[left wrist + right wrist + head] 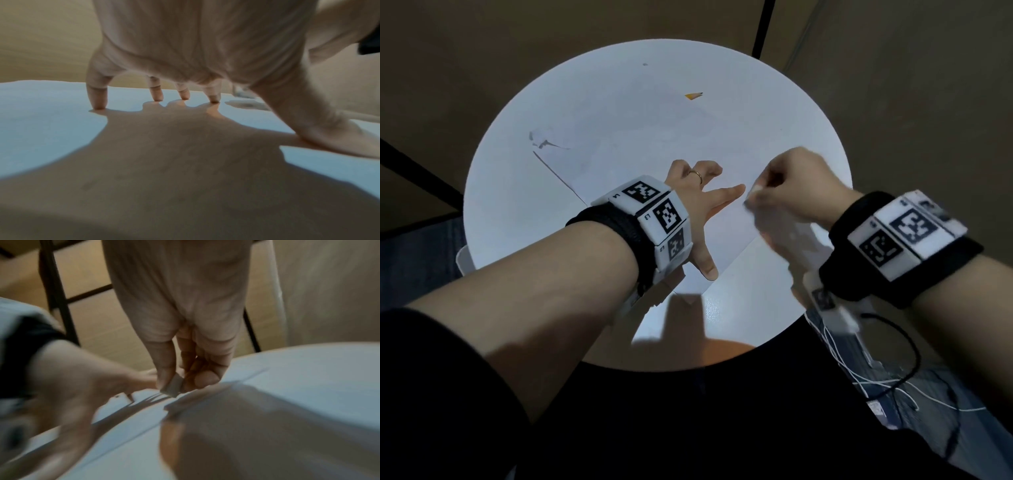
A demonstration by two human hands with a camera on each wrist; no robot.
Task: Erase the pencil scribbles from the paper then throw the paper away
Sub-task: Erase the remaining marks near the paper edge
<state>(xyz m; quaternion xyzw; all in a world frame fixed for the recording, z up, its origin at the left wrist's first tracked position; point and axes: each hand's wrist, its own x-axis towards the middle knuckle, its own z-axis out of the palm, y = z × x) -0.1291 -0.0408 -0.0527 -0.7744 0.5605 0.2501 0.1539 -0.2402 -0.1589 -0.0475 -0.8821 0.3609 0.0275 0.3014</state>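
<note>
Left hand [697, 209] is spread, fingertips [100, 104] pressing the paper [640, 150] flat on the round white worktop [517, 212], likely to stop it sliding. Right hand [796, 192] pinches a small eraser [172, 387], rubbing near the paper's right edge. Scribbles there are blurred, hard to see.

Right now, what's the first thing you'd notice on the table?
Two hands at work on a white paper on the round table. The left hand presses spread fingers on the sheet; the right hand pinches a small eraser beside it. A short orange pencil lies at the far side.
</note>
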